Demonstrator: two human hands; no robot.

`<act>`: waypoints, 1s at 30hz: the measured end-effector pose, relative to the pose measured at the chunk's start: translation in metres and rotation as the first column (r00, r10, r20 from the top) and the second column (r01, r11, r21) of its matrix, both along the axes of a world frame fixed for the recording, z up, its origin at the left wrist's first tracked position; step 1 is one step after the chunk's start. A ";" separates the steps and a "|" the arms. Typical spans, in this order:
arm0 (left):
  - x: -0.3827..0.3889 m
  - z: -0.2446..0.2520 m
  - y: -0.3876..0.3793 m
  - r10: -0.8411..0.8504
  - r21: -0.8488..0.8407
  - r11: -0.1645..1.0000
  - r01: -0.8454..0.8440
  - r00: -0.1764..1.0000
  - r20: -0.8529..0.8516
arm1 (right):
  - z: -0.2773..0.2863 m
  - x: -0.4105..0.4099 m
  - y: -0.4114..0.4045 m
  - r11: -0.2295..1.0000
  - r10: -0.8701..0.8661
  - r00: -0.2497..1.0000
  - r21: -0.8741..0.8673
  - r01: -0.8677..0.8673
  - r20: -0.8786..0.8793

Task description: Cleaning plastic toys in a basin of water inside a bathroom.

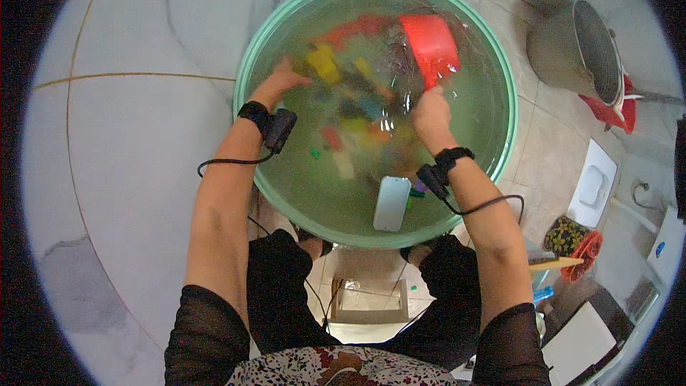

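A large round green plastic tub (510,118) of cloudy water stands before me. My left hand (281,83) dips into it at the left, thumb spread from the fingers, beside a yellow plastic piece (323,64). At the right, my right hand (433,118) grips the lower end of a red plastic piece (433,45), which partly rises out of the water. Blurred coloured pieces lie under the surface, among them a small red block (331,139) and a cream block (343,165). A pale flat rectangular piece (391,203) with rounded corners is near the tub's front wall.
A grey bucket (563,48) stands on the tiled floor to the right, with a red item (616,110) beside it. Further down are a white squat-toilet pan (594,182) and a red basket (581,257). Corded black devices (281,130) are strapped to both wrists.
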State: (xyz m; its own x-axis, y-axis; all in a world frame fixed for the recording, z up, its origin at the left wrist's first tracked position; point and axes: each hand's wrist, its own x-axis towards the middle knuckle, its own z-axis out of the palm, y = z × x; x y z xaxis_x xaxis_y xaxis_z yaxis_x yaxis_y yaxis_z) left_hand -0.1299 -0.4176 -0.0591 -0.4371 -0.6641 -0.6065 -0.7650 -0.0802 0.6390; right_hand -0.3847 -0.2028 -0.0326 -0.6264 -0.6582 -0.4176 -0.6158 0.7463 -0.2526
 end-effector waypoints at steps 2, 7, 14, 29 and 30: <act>-0.021 -0.006 0.006 -0.104 -0.058 0.993 0.105 0.995 0.007 | -0.009 -0.006 0.009 0.994 -0.107 0.988 0.023 0.105 0.111; -0.044 -0.033 0.004 -0.047 -0.106 0.992 0.075 0.968 0.246 | -0.012 0.002 0.002 0.995 -0.055 0.992 -0.076 0.064 0.117; -0.045 -0.099 -0.006 -0.360 -0.314 0.850 0.423 0.901 0.241 | -0.037 0.010 -0.013 0.989 0.068 0.991 -0.141 -0.052 0.114; -0.009 -0.106 0.037 -0.086 0.191 0.965 0.177 0.909 -0.408 | -0.015 0.067 -0.003 0.946 0.308 0.884 -0.208 -0.247 0.351; -0.006 -0.103 0.037 -0.693 -0.304 0.716 0.629 0.693 -0.198 | -0.013 0.072 -0.003 0.951 0.299 0.874 -0.191 -0.242 0.383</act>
